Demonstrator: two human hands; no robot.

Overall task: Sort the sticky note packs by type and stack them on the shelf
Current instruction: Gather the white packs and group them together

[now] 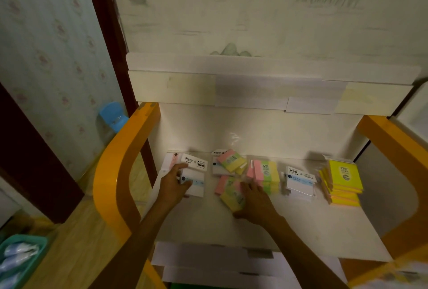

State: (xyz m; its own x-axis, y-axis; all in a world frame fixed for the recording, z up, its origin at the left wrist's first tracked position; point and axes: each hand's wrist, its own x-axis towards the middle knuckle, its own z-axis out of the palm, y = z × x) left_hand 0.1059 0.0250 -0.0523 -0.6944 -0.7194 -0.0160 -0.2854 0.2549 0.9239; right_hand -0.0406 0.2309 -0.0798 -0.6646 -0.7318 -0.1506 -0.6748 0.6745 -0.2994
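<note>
Sticky note packs lie across the white shelf [231, 226]. At the left, my left hand [172, 185] grips a white pack [195, 181] that lies on other white packs [195, 162]. My right hand [254, 203] holds a pink, green and yellow pack [231, 193] near the middle. Behind it lie another multicolour pack [232, 161] and a stack of multicolour packs [265, 176]. Further right sits a white pack [300, 181], then a stack of yellow packs [345, 179].
Orange side frames [120, 173] [398, 149] bound the shelf left and right, and a white upper shelf edge [231, 89] overhangs at the back. A blue plastic piece [113, 113] is on the wall at left. A teal basket [18, 263] sits at lower left.
</note>
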